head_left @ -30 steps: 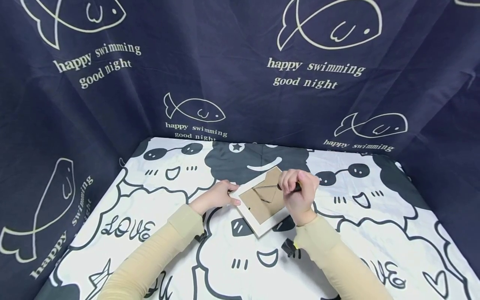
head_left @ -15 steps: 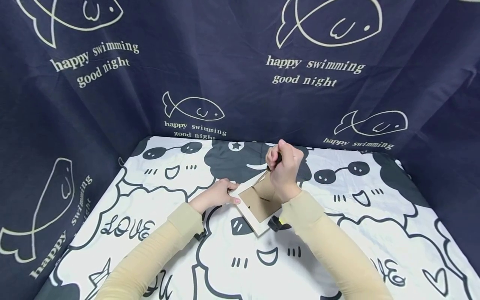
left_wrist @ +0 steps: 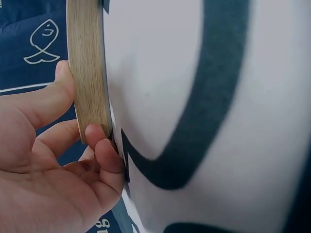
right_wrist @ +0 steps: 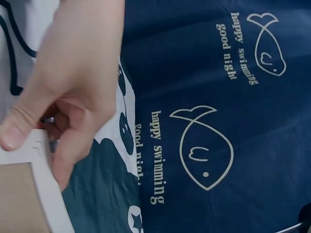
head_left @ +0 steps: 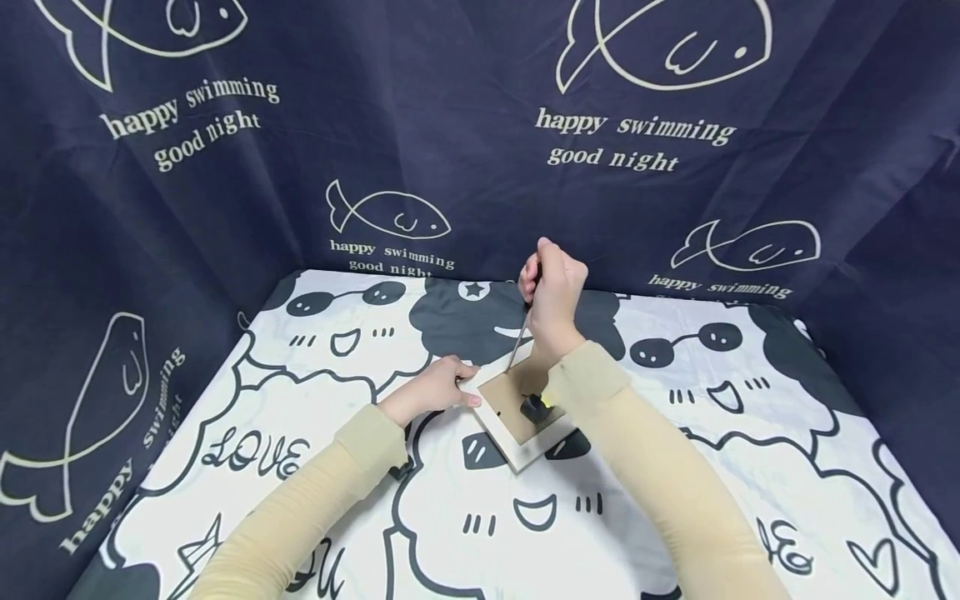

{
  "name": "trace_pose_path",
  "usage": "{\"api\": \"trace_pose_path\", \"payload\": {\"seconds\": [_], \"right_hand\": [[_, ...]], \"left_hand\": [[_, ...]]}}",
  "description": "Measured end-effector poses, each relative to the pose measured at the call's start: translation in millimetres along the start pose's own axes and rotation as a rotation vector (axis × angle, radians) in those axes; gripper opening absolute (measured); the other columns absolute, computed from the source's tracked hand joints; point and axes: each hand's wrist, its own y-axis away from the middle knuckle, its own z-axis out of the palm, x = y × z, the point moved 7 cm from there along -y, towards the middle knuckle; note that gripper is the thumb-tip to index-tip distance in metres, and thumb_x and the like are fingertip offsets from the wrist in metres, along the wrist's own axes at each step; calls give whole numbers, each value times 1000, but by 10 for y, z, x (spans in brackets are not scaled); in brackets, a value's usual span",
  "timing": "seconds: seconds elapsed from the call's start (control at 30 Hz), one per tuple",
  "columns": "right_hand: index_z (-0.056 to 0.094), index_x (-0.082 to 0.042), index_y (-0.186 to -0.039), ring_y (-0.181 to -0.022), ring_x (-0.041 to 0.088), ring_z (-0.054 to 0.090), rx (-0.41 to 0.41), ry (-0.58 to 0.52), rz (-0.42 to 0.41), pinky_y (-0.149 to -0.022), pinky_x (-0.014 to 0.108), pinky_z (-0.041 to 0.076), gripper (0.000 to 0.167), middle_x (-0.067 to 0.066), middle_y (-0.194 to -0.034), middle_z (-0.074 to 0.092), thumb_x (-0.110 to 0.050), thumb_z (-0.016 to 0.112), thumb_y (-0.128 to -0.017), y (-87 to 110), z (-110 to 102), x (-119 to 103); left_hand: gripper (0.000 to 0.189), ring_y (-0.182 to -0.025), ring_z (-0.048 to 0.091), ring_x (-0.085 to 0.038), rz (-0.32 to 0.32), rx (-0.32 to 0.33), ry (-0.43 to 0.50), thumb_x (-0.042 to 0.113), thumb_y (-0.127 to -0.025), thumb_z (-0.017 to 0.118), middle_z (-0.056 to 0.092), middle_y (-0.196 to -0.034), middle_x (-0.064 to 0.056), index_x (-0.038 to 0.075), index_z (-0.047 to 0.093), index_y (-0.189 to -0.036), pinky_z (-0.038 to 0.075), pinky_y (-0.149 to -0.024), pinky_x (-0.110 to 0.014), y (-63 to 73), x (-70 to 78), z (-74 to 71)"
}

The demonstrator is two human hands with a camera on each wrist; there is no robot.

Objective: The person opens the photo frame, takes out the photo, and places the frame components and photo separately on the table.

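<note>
A picture frame (head_left: pixel 497 429) with a white border and brown backing lies face down on the table. My left hand (head_left: pixel 435 390) grips its left corner, thumb on top; in the left wrist view the fingers pinch its wood-coloured side (left_wrist: pixel 87 63). The right wrist view also catches my left hand (right_wrist: pixel 77 82) at that corner. My right hand (head_left: pixel 553 292) is raised over the far side, fist round the handle of a screwdriver (head_left: pixel 519 337). The thin metal shaft slants down to the backing's inner edge; the exact tip contact is too small to tell.
A black-and-white cartoon cloth (head_left: pixel 337 467) covers the table. Dark blue printed curtains (head_left: pixel 480 150) hang behind and at both sides. The right wrist's black camera (head_left: pixel 534 408) sits over the backing and hides part of it. A small dark tab (head_left: pixel 500 414) shows near the border.
My right hand has moved up and left, tilting the screwdriver from nearly flat to steep, its tip end staying near the same spot. The left hand and frame have stayed put.
</note>
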Motion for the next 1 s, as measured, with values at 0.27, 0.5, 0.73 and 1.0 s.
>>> {"api": "trace_pose_path", "payload": {"seconds": [0.27,0.5,0.73,1.0], "right_hand": [[43,-11,-44,-30,8,34,16,76,85,-32,20,27,46,-2,-37,40,-15,45,-91,-168,110,142],[41,-10,-43,-29,9,32,11,74,121,-31,20,26,48,-2,-36,39,-13,43,-90,-168,86,128],[41,-10,-43,-31,9,31,-57,12,83,-32,21,25,48,-2,-37,38,-13,41,-91,-30,-19,6],[38,-8,-44,-33,11,29,-242,-127,-122,-33,26,19,49,-1,-39,38,-10,37,-93,312,-137,-193]], "left_hand": [[60,-124,47,-35,30,-4,-40,21,-79,76,52,-129,-24,0,53,-130,38,-103,-41,-12,9,-1],[60,-116,54,-35,37,5,-47,20,-78,77,55,-121,-25,-3,54,-129,44,-97,-41,13,52,6],[60,-109,57,-33,15,20,-31,20,-77,77,56,-117,-24,-2,55,-128,48,-92,-41,17,45,15],[60,-109,57,-34,16,21,-16,21,-78,77,56,-118,-24,-2,56,-128,48,-91,-42,11,20,15]]}}
